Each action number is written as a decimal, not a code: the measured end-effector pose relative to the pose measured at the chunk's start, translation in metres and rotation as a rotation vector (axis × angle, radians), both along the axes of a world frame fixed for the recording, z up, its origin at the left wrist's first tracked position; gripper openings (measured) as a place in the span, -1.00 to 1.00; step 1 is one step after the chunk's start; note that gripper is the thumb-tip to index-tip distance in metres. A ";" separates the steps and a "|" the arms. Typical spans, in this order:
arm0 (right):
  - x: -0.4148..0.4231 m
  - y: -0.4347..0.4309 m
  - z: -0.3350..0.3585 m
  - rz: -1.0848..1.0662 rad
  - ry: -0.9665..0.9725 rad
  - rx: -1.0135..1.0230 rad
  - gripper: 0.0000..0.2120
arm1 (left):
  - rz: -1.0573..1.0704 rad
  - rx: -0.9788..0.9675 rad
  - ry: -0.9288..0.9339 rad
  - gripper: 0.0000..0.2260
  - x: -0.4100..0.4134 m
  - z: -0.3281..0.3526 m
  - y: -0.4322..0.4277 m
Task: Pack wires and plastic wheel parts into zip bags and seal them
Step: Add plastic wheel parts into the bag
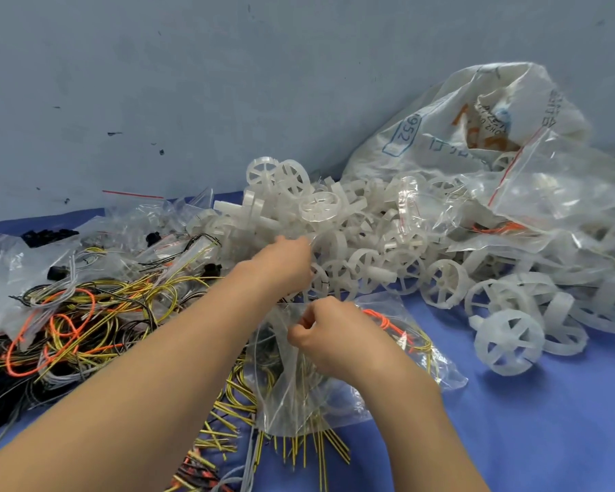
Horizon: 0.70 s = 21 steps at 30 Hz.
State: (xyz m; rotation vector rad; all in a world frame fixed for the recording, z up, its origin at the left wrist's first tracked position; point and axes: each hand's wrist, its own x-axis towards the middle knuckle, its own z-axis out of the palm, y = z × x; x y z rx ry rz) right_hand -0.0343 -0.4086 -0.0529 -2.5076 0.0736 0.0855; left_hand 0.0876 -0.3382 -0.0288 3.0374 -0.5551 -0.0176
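head view – blue table (pixel 533 431), grey-blue wall (pixel 192 83)

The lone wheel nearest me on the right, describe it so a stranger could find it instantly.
Start at the big printed sack against the wall and follow the white wheel pile toward the camera. The lone wheel stands at the pile's near edge on blue table, the closest, spokes facing you.
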 end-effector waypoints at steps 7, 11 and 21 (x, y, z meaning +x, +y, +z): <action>-0.003 -0.005 0.004 0.008 0.016 0.037 -0.74 | 0.041 -0.400 0.183 -0.76 0.003 0.002 0.025; -0.005 -0.002 0.005 0.019 0.015 0.060 -0.75 | 0.140 -0.952 0.393 -0.82 -0.005 0.022 0.046; 0.000 -0.004 0.022 -0.098 -0.241 0.552 -0.66 | 0.030 -1.349 -0.010 -0.82 -0.099 0.021 0.116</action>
